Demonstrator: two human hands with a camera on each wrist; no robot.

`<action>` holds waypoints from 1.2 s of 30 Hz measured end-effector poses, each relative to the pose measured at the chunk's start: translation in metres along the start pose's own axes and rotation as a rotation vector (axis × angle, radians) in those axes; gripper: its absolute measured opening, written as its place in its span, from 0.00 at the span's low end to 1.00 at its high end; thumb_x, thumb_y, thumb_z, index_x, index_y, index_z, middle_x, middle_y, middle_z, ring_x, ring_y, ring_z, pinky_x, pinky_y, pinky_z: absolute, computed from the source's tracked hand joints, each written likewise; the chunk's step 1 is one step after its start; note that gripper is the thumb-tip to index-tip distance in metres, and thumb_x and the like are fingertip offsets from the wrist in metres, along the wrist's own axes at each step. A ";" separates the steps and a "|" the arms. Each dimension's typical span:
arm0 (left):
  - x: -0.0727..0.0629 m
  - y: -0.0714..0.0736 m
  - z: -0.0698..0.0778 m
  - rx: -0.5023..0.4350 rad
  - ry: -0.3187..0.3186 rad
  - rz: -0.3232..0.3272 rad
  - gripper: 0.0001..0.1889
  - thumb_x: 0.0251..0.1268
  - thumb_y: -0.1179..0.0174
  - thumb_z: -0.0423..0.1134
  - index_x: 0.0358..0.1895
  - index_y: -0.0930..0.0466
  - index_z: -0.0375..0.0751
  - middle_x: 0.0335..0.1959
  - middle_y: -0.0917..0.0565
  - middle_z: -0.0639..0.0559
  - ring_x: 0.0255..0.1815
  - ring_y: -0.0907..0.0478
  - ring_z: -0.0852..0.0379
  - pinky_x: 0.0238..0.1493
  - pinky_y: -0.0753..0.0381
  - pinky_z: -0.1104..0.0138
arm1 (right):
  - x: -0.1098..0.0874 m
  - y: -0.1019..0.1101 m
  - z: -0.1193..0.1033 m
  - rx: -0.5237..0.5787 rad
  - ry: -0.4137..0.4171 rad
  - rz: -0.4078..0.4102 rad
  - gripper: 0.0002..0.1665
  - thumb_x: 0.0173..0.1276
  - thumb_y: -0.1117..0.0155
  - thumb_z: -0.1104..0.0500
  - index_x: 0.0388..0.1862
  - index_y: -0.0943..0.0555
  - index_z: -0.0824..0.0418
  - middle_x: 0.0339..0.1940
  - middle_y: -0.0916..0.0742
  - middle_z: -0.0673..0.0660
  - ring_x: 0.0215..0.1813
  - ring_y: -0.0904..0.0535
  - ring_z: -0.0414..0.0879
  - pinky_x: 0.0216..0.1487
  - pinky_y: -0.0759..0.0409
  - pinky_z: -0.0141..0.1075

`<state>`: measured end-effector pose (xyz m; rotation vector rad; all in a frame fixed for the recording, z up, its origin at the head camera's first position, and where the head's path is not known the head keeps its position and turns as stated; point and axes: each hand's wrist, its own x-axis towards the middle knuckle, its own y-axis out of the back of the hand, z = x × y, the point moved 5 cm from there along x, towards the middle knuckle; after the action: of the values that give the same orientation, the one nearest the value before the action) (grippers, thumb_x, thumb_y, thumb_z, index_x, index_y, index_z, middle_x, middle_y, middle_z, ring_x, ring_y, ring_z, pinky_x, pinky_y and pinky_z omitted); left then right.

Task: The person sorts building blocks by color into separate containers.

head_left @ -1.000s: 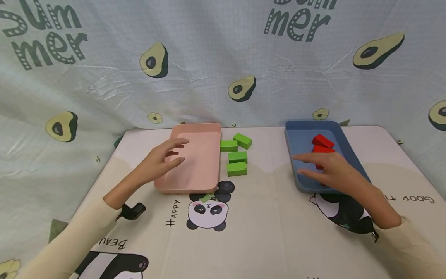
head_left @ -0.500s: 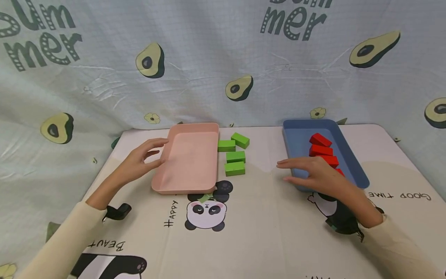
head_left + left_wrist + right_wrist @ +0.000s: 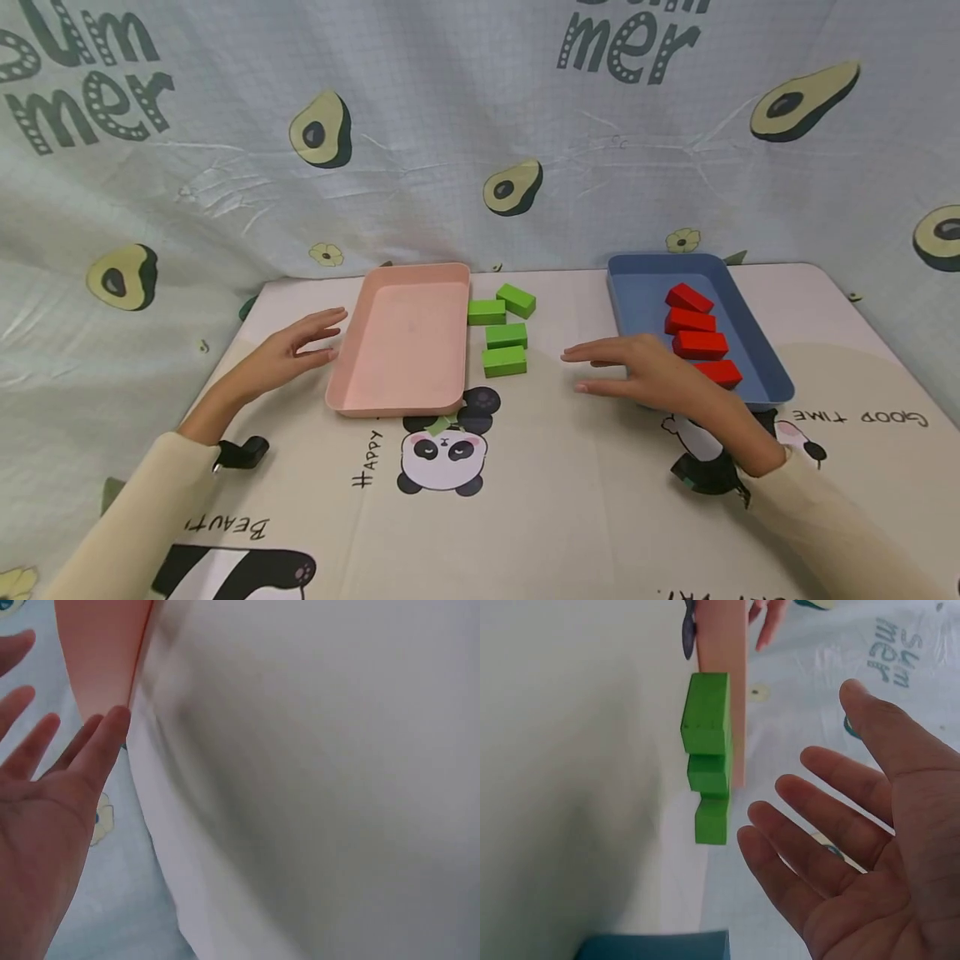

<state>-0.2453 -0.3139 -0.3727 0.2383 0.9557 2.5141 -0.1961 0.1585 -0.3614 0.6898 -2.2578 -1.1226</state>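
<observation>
Your R hand (image 3: 651,371) has shifted toward frame ctr, nearer the green blocks (image 3: 506,336), which look un-trayed. L hand (image 3: 277,358) has drawn left off the pink tray (image 3: 408,333), ctr-left. Both empty, fingers loose.

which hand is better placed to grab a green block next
Probably the right hand: it is empty and points toward the green blocks, while the pink tray lies between them and the left hand.

There's a lane here — bare cloth (image 3: 546,346) between the right hand (image 3: 645,367) and the green blocks (image 3: 506,336), which bar a low way into the pink tray (image 3: 405,350); at the left hand (image 3: 288,354), only the tray's rim (image 3: 334,379) stands in the way.
</observation>
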 end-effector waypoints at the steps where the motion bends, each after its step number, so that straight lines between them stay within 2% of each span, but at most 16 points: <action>1: 0.000 -0.001 -0.003 -0.006 0.012 -0.013 0.34 0.76 0.41 0.40 0.80 0.42 0.42 0.82 0.45 0.45 0.77 0.39 0.35 0.69 0.28 0.57 | 0.002 -0.002 0.000 0.010 -0.013 -0.003 0.25 0.66 0.26 0.53 0.62 0.15 0.55 0.59 0.13 0.53 0.50 0.12 0.50 0.49 0.14 0.48; 2: 0.001 -0.001 -0.006 -0.017 0.024 -0.026 0.34 0.76 0.41 0.41 0.81 0.43 0.43 0.82 0.46 0.45 0.77 0.39 0.35 0.69 0.28 0.57 | 0.003 -0.003 -0.001 0.014 -0.024 -0.006 0.25 0.67 0.26 0.53 0.62 0.15 0.55 0.59 0.13 0.53 0.50 0.12 0.50 0.50 0.14 0.48; 6: 0.002 -0.001 -0.017 -0.062 0.058 -0.060 0.36 0.75 0.39 0.43 0.82 0.45 0.48 0.83 0.47 0.47 0.77 0.39 0.36 0.62 0.27 0.75 | 0.008 -0.008 -0.003 0.031 -0.058 -0.013 0.25 0.68 0.27 0.51 0.62 0.16 0.54 0.59 0.12 0.52 0.50 0.12 0.51 0.50 0.14 0.49; 8: 0.002 0.000 -0.022 -0.093 0.068 -0.073 0.37 0.75 0.39 0.43 0.82 0.45 0.50 0.83 0.47 0.49 0.77 0.39 0.38 0.59 0.29 0.80 | 0.010 -0.010 -0.003 0.040 -0.069 -0.017 0.24 0.68 0.28 0.52 0.62 0.15 0.53 0.58 0.12 0.52 0.50 0.12 0.51 0.49 0.14 0.48; 12: 0.005 0.001 -0.027 -0.118 0.047 -0.099 0.37 0.75 0.39 0.40 0.82 0.46 0.50 0.83 0.47 0.48 0.77 0.37 0.43 0.59 0.29 0.79 | 0.015 -0.015 -0.003 0.058 -0.103 -0.029 0.23 0.70 0.29 0.51 0.62 0.15 0.52 0.56 0.12 0.51 0.51 0.13 0.48 0.49 0.14 0.46; 15: 0.009 0.001 -0.027 -0.142 0.006 -0.126 0.37 0.75 0.40 0.37 0.82 0.46 0.49 0.83 0.47 0.47 0.77 0.36 0.51 0.62 0.29 0.78 | 0.020 -0.020 -0.004 0.082 -0.124 -0.039 0.23 0.70 0.29 0.50 0.63 0.16 0.52 0.56 0.12 0.52 0.52 0.13 0.48 0.50 0.15 0.45; 18: 0.013 0.000 -0.026 -0.144 -0.008 -0.141 0.35 0.75 0.40 0.38 0.81 0.43 0.51 0.83 0.47 0.52 0.77 0.38 0.63 0.64 0.31 0.79 | 0.024 -0.024 -0.005 0.102 -0.134 -0.045 0.24 0.69 0.29 0.50 0.63 0.16 0.52 0.57 0.12 0.52 0.53 0.14 0.48 0.51 0.15 0.45; 21: 0.015 0.000 -0.028 -0.126 0.024 -0.150 0.32 0.75 0.39 0.41 0.79 0.38 0.54 0.83 0.46 0.60 0.75 0.39 0.70 0.63 0.32 0.80 | 0.029 -0.028 -0.006 0.120 -0.137 -0.045 0.24 0.69 0.28 0.52 0.63 0.16 0.54 0.58 0.12 0.52 0.54 0.14 0.50 0.54 0.15 0.45; 23: 0.015 0.001 -0.030 -0.122 0.056 -0.169 0.32 0.75 0.39 0.43 0.79 0.37 0.55 0.83 0.46 0.62 0.76 0.40 0.69 0.63 0.32 0.80 | 0.032 -0.030 -0.006 0.131 -0.133 -0.040 0.25 0.68 0.28 0.53 0.63 0.16 0.57 0.58 0.12 0.54 0.54 0.14 0.50 0.55 0.16 0.44; 29: 0.014 0.001 -0.032 -0.138 0.097 -0.217 0.37 0.72 0.36 0.44 0.81 0.42 0.55 0.84 0.50 0.61 0.80 0.42 0.52 0.62 0.30 0.79 | 0.041 -0.035 -0.002 0.195 -0.130 -0.016 0.25 0.68 0.27 0.56 0.61 0.16 0.63 0.57 0.12 0.59 0.55 0.14 0.52 0.55 0.16 0.43; 36: 0.016 0.000 -0.033 -0.148 0.080 -0.213 0.38 0.71 0.35 0.41 0.80 0.41 0.50 0.84 0.49 0.57 0.79 0.42 0.52 0.62 0.30 0.79 | 0.049 -0.041 0.004 0.235 -0.161 0.004 0.23 0.67 0.27 0.58 0.60 0.15 0.62 0.55 0.11 0.59 0.55 0.13 0.50 0.56 0.16 0.43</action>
<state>-0.2693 -0.3263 -0.3972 -0.0104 0.7755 2.3970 -0.2258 0.1076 -0.3867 0.7073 -2.5546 -0.9494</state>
